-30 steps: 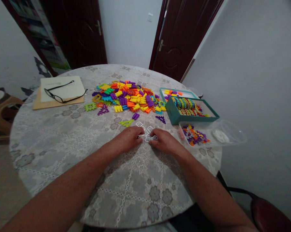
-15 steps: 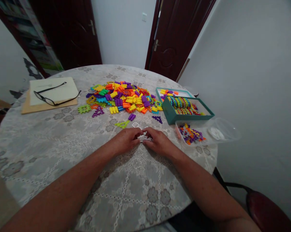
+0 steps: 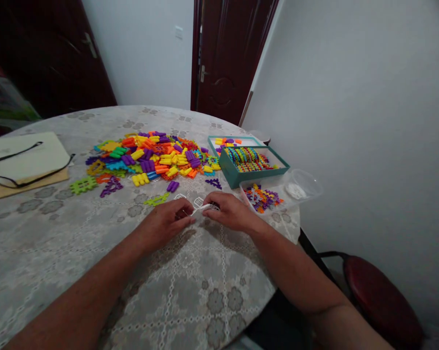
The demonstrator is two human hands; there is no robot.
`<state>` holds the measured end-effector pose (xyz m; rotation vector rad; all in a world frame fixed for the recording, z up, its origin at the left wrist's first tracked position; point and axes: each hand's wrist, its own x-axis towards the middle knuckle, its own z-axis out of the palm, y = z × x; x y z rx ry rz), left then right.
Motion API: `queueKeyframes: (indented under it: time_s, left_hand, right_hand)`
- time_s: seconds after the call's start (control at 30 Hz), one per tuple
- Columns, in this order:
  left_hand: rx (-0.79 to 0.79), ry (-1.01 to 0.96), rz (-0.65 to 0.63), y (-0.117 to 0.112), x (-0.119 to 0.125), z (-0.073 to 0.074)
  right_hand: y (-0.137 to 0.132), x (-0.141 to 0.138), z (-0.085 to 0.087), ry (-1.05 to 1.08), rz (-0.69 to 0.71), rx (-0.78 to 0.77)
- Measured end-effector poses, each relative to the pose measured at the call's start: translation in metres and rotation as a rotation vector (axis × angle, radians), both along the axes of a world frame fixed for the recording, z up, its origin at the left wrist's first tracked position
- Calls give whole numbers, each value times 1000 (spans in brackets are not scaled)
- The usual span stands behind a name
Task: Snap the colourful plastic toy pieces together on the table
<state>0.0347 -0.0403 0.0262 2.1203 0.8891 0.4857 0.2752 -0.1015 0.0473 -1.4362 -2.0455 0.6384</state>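
Close together over the table, both hands hold thin white lattice-like pieces. My left hand (image 3: 164, 219) is closed in a pinch, with a slim white bit showing between thumb and forefinger. My right hand (image 3: 228, 211) grips white lattice pieces (image 3: 201, 208), partly hidden by its fingers. Just beyond the fingertips, a white grid-shaped piece (image 3: 198, 201) shows, and another white piece (image 3: 180, 196) lies to its left. Beyond my left hand are a lime-green toothed piece (image 3: 157, 199) and a purple ribbed block (image 3: 173, 186).
A heap of colourful plastic blocks (image 3: 161, 155) covers the table's far middle. At right stand a teal box (image 3: 231, 171) of beaded strings and a clear plastic tub (image 3: 246, 199) of small pieces. Glasses (image 3: 23, 183) rest on papers (image 3: 55, 150) at left. A dark red chair (image 3: 379, 296) stands lower right.
The view has turned right, so the table's things sit further left. My hands have moved slightly apart, and more of the white pieces shows between them.
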Motion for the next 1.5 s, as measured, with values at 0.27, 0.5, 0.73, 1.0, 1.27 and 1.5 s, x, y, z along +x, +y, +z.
queueKeyframes:
  time_s: [0.27,0.5,0.73,1.0,1.27,1.5]
  left_hand:
    - [302,50,205,19,-13,-7]
    - [515,135,162,30,-20,-27]
    - [525,226,108,24,-16,-31]
    - [544,192,137,22,-16,-26]
    - [540,317,201,28,-24,-23]
    - [500,405,257,30,-30,-20]
  right_hand:
    - [-8,157,45,-252,-623,253]
    - [-21,291,51,-686,-1071,126]
    - [-28,278,32,-765,-1058,333]
    - [-13,64,29,-362,-161,291]
    - [35,-27,-3,-561,22,-70]
    - [56,-13,-21,-403,59,-91]
